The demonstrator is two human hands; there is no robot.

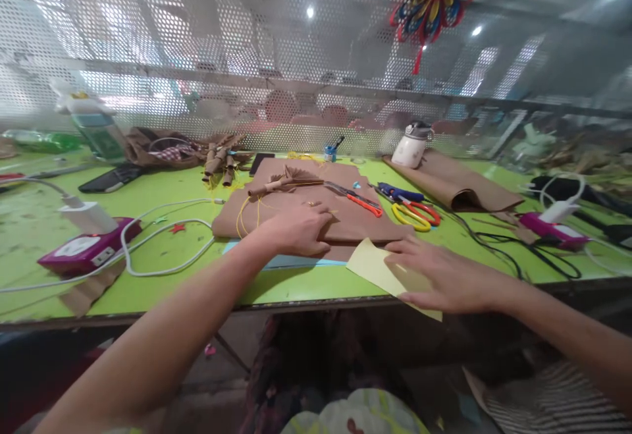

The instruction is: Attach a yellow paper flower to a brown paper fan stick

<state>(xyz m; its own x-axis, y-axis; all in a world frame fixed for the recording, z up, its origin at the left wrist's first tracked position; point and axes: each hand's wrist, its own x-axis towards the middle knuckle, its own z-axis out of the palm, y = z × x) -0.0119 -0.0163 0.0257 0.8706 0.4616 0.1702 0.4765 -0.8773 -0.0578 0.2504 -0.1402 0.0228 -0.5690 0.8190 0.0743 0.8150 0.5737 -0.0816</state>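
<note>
My left hand [302, 228] rests on a stack of brown kraft paper [355, 222], its fingers spread with nothing gripped. Between the thumb and fingers of my right hand [439, 274] is a sheet of pale yellow paper [370, 268], which overhangs the table's front edge. Light blue paper [301, 261] shows from under the brown stack. On top of the stack lie a rolled and pleated brown paper piece [284, 182], thin yellow string [241, 217] and scissors with red handles [368, 205].
Right of the stack are a blue glue gun [399, 192] and yellow-and-red-handled scissors [417, 215]. A purple power strip [83, 249] with white cables sits left, another power strip [555, 231] right. Behind stand a white bottle [411, 147], brown paper rolls [220, 161] and a perforated panel [276, 45].
</note>
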